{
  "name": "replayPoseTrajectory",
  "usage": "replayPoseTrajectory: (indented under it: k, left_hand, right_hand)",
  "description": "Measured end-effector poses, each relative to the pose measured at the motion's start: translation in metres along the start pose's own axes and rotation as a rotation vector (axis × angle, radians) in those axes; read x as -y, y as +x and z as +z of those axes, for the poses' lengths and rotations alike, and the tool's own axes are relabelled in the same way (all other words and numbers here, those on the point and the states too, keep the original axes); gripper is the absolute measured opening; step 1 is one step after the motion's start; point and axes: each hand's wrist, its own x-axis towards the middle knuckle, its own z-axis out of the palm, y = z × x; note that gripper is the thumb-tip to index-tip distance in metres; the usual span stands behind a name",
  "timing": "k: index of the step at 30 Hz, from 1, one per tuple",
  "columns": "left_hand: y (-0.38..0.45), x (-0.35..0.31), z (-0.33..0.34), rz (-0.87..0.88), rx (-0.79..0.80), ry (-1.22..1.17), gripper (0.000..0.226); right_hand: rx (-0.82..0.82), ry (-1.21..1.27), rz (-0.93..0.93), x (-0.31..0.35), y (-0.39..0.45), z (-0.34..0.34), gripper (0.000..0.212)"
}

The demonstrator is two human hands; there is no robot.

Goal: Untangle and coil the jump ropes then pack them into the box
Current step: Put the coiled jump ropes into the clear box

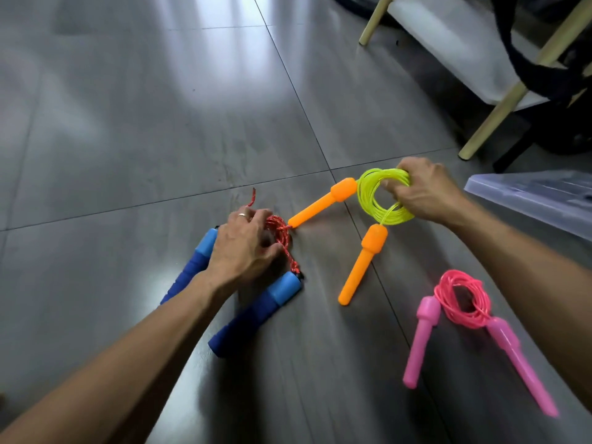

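coiling looks complete; packing is in hand. left hand (245, 243) grasps the red rope bundle (282, 233) between its blue handles (256, 312), floor centre. right hand (423, 190) grips the yellow coil (373, 200), orange handles (362, 262) hanging free. pink rope (464, 302) lies coiled at 5 o'clock. box (528, 203) sits at 3 o'clock; next, judged: carry both bundles there, keeping the coils tight.

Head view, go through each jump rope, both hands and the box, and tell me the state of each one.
Yellow rope: coiled, gripped by right hand.
Red rope: bunched on the floor, gripped by left hand.
Pink rope: coiled, lying free on the floor.
Box: at right edge, no rope seen inside.
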Motion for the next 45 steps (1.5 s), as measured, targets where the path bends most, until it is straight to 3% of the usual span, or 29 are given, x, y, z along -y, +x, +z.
replayPoseTrajectory:
  k: [2, 5, 10, 13, 19, 23, 27, 33, 45]
  left_hand:
    - [0.005, 0.001, 0.007, -0.046, 0.04, 0.067, 0.072]
    - [0.006, 0.005, 0.015, -0.082, 0.021, 0.11, 0.076]
    - [-0.003, -0.001, 0.017, -0.098, 0.059, -0.101, 0.044]
    - [-0.009, -0.01, 0.008, -0.096, 0.134, -0.179, 0.038]
    - [-0.03, -0.047, -0.021, 0.122, 0.242, -0.278, 0.022]
    - [-0.052, -0.09, -0.046, 0.275, 0.278, -0.3, 0.016]
    - [-0.068, -0.139, -0.065, 0.428, 0.291, -0.261, 0.025]
    - [-0.085, -0.224, -0.088, 0.611, 0.269, -0.27, 0.014]
    - [-0.135, -0.44, -0.127, 0.927, 0.332, -0.42, 0.013]
  right_hand:
    - [-0.002, -0.027, -0.035, 0.004, 0.0, -0.001, 0.027]
    - [-0.011, -0.035, -0.069, 0.01, -0.003, -0.003, 0.027]
    - [-0.019, -0.007, -0.097, 0.017, -0.014, -0.01, 0.026]
    - [-0.036, -0.001, -0.106, 0.019, -0.026, -0.02, 0.025]
    - [-0.082, 0.005, -0.134, 0.018, -0.065, -0.059, 0.024]
    - [-0.164, -0.023, -0.162, 0.012, -0.099, -0.095, 0.022]
    - [-0.225, -0.041, -0.161, -0.001, -0.137, -0.137, 0.023]
    - [-0.305, -0.131, -0.131, -0.026, -0.198, -0.216, 0.022]
    - [-0.554, -0.317, 0.136, -0.108, -0.324, -0.409, 0.029]
